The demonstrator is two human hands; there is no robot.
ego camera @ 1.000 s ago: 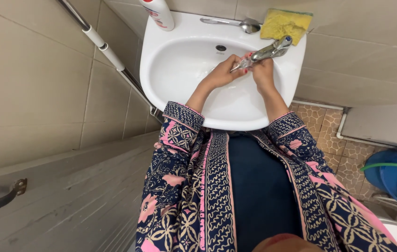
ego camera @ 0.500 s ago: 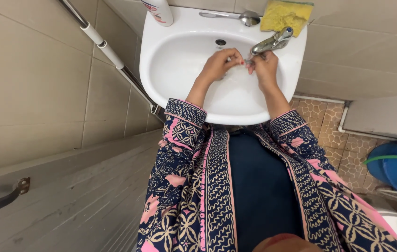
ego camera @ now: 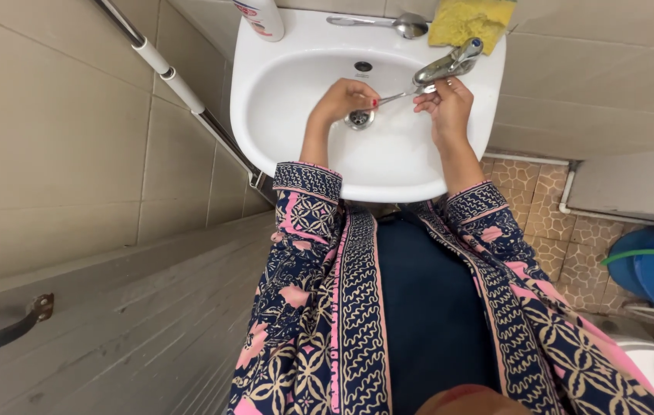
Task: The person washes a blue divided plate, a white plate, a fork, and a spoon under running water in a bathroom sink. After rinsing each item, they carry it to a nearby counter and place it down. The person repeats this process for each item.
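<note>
Here, the left hand (ego camera: 342, 98) was closed around one end of a thin metal utensil (ego camera: 393, 97), its fingers curled over the drain (ego camera: 359, 118) near the middle of the white sink (ego camera: 281, 115). The utensil's handle ran from those fingers up and to the right, across the basin, to the right hand (ego camera: 446, 104). The right hand's fingers pinched the other end just beneath the chrome tap (ego camera: 447, 67) at the sink's back right edge. Which end of the utensil each hand held could not be told.

Along the back rim lay a white bottle (ego camera: 260, 17) at the left corner, a spoon (ego camera: 388, 25) in the middle, and a yellow sponge (ego camera: 471, 23) at the right corner.

Compared with half a second earlier, the hands had moved apart; the left hand had shifted left, exposing the drain and more of the utensil's handle.
</note>
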